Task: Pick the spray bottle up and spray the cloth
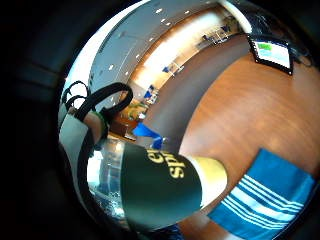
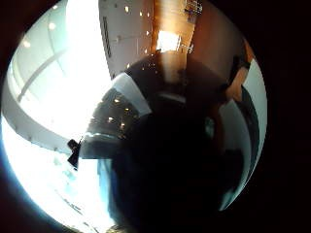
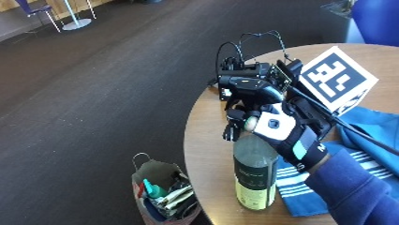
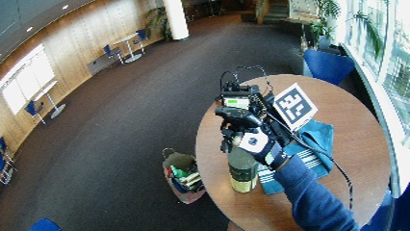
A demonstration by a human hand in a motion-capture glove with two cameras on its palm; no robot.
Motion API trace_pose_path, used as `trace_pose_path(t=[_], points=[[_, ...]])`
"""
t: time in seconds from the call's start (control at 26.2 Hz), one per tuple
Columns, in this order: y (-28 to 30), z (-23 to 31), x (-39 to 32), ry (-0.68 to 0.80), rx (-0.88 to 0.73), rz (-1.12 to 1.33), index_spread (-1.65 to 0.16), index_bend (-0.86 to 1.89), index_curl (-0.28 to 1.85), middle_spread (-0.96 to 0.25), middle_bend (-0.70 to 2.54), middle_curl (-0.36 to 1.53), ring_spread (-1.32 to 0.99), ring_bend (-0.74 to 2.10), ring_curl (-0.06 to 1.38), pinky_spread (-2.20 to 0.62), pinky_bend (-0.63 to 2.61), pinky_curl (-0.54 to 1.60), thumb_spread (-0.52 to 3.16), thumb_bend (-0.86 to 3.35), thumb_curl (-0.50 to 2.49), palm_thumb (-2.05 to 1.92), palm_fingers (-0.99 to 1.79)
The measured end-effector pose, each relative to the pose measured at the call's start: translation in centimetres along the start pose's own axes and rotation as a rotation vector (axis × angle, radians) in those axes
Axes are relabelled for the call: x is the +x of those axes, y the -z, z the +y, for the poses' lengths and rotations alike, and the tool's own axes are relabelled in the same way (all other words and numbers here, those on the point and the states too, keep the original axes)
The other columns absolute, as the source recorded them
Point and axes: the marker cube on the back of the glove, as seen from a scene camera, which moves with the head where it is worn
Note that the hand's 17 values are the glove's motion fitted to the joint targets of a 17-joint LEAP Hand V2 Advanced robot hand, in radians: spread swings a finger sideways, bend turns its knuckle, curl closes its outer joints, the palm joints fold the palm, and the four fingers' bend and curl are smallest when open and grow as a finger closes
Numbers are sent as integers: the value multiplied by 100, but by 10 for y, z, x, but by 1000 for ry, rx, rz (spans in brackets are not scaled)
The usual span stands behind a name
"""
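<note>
A spray bottle (image 3: pixel 254 176) with a dark green label and clear body stands upright near the round table's near edge; its base looks to rest on the wood. My gloved right hand (image 3: pixel 274 127) grips its black spray head and neck from above, fingers curled round them. The blue cloth (image 3: pixel 352 157) with white stripes lies flat on the table just beside the bottle, under my forearm. In the little finger side palm view the bottle's label (image 1: pixel 165 182) sits close to the palm, with the cloth (image 1: pixel 272 197) beyond it. The bottle (image 2: pixel 180 165) fills the thumb side palm view.
A black device with a small screen (image 3: pixel 240 77) and cables sits on the wooden table (image 3: pixel 209 136) behind the bottle. On the dark floor beside the table stands an open bag (image 3: pixel 163 192) of items. The table edge lies close to the bottle.
</note>
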Motion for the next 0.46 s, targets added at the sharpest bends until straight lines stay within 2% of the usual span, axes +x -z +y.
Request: trace_pose_path(t=[0.08, 0.19, 0.34, 0.46], points=[[-2, -15, 10, 28, 46, -144, -26, 25, 58, -14, 60, 48, -22, 60, 43, -31, 42, 38, 68, -4, 73, 87, 136], [-5, -10, 23, 10, 45, -190, -26, 21, 57, -14, 60, 48, -22, 57, 42, -29, 43, 38, 69, -4, 72, 85, 131], [-4, 7, 34, -31, 7, -165, -27, 17, 55, -11, 52, 46, -17, 48, 39, -13, 29, 36, 82, -5, 68, 79, 93], [-3, 15, 36, -40, -17, -163, -29, 15, 54, -9, 45, 44, -14, 42, 39, -2, 29, 38, 91, -6, 64, 70, 78]])
